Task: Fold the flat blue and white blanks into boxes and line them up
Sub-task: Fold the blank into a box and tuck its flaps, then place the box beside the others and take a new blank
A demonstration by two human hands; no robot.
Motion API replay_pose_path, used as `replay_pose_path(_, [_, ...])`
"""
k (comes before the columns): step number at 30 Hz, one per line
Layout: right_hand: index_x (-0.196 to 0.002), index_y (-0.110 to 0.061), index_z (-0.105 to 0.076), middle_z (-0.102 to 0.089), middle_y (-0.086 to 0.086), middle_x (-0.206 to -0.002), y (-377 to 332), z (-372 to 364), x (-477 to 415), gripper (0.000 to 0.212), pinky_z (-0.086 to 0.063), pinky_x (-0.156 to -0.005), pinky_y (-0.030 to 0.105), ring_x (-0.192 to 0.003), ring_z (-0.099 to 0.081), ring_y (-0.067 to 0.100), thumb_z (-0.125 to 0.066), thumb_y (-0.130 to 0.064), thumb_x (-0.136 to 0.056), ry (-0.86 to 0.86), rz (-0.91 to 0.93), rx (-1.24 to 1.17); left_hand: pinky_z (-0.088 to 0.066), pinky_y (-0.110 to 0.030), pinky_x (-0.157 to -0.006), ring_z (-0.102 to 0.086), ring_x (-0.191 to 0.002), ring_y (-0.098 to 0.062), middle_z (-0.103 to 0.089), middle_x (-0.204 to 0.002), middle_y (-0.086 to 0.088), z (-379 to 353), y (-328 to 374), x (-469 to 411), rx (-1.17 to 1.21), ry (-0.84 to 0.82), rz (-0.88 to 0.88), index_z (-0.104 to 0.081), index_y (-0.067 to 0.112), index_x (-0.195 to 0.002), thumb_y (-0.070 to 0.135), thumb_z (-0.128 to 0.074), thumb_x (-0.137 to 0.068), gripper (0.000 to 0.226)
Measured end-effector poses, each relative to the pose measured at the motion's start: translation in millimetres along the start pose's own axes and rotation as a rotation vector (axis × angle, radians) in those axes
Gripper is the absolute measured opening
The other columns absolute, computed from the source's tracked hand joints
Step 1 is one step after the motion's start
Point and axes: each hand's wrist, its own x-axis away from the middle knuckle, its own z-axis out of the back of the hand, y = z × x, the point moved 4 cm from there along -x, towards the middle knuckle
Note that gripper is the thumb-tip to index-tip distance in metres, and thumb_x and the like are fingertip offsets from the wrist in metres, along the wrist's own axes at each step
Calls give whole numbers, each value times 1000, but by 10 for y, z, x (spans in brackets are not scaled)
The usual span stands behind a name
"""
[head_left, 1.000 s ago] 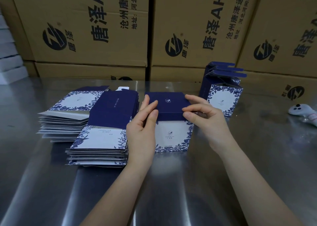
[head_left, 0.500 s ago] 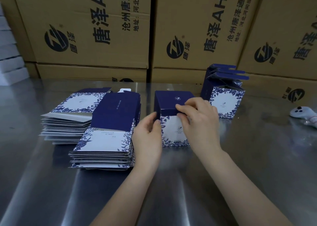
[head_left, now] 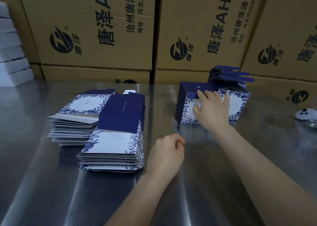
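right hand (head_left: 211,109) lies spread, not gripping, on the front of the folded box (head_left: 181,102), which stands right beside the open-flapped box (head_left: 238,104) on the table (head_left: 205,182), left hand (head_left: 166,153) loosely curled and empty; light thin card, probably dents easily, so i'd hold it by the corners.

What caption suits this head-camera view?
Right hand presses a folded box beside open-topped boxes; blank stacks wait nearby.
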Motion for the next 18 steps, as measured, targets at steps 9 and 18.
replay_pose_path(9, [-138,-19,-40,-12,9,-160,111,-309,-434,50,-23,-102,51,-130,-38,33,-47,-36,-92,-322,-57,-16,-50,-34,-74,-64,-89,-26,-71,-93,-3,-38,-11,5,-73,-52,13,-68,28,-102,21,-47,-93,25])
replay_pose_path(18, [-139,-31,-43,22,2,-159,212,-473,-589,51,-17,-109,52,-139,-29,28,-53,-38,-90,-530,-71,-98,-51,-34,-76,-64,-89,-26,-70,-92,-2,-63,-35,-24,-118,-34,20,-67,31,-102,23,-47,-93,23])
